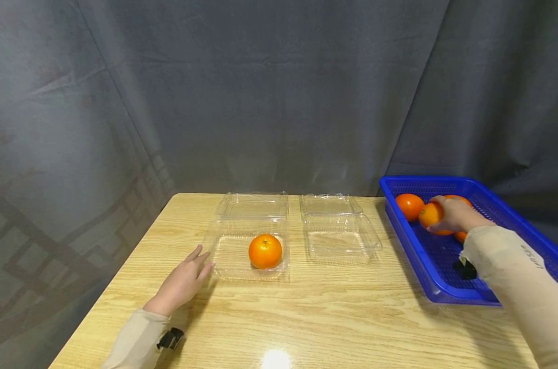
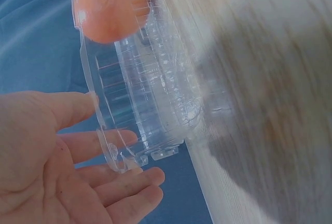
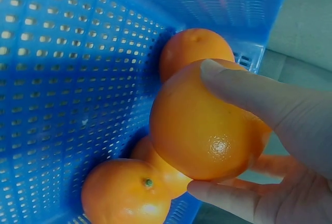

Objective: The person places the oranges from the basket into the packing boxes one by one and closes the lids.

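Note:
My right hand [image 1: 458,214] grips an orange [image 3: 202,125] inside the blue basket [image 1: 419,266]. Thumb and fingers wrap the fruit from opposite sides in the right wrist view, and it overlaps the other oranges [image 3: 124,193]. On the table, my left hand [image 1: 179,284] lies at the left side of a clear plastic clamshell box [image 1: 230,248], fingers loosely extended. The left wrist view has its thumb at the box's rim, with a finger showing through the plastic. One orange [image 1: 265,251] sits in the right part of this box, whose lid is folded back.
A second clear clamshell box [image 1: 336,238] stands with its lid back, between the first box and the basket. A small dark object [image 1: 465,269] shows in the basket beside the right sleeve. Behind the wooden table [image 1: 306,318] hangs a grey curtain [image 1: 279,102].

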`<action>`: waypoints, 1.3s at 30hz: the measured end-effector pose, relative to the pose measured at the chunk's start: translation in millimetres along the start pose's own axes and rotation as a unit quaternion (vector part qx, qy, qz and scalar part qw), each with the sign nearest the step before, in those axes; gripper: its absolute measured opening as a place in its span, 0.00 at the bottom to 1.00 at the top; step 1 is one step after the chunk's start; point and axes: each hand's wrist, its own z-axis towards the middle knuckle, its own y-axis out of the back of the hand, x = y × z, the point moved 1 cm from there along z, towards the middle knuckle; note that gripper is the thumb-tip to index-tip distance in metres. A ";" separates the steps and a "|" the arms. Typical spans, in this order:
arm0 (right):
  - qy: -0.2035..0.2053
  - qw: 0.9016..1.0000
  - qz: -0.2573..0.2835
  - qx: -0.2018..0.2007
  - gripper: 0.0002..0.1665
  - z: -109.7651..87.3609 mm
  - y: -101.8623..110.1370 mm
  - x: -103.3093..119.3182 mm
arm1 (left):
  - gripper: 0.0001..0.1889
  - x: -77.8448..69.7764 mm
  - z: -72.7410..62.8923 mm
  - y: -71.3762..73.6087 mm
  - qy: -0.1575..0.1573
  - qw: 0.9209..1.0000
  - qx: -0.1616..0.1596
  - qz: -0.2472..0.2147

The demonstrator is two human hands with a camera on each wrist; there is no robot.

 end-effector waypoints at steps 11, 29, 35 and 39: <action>-0.019 1.000 0.020 -0.001 0.47 -4.6 9.9 7.3 | 0.24 -0.3 0.6 0.3 -0.004 1.000 -0.004 0.003; -0.034 0.999 0.034 -0.014 0.49 -9.8 18.7 16.7 | 0.24 -0.5 0.2 -0.1 -0.005 1.000 -0.003 0.001; -0.040 0.998 0.043 -0.012 0.49 -10.2 21.7 16.9 | 0.24 -0.4 0.0 -0.1 -0.004 1.000 -0.001 0.001; -0.052 0.997 0.054 -0.001 0.50 -10.3 23.2 17.3 | 0.24 0.1 0.3 -0.5 -0.002 1.000 0.001 0.001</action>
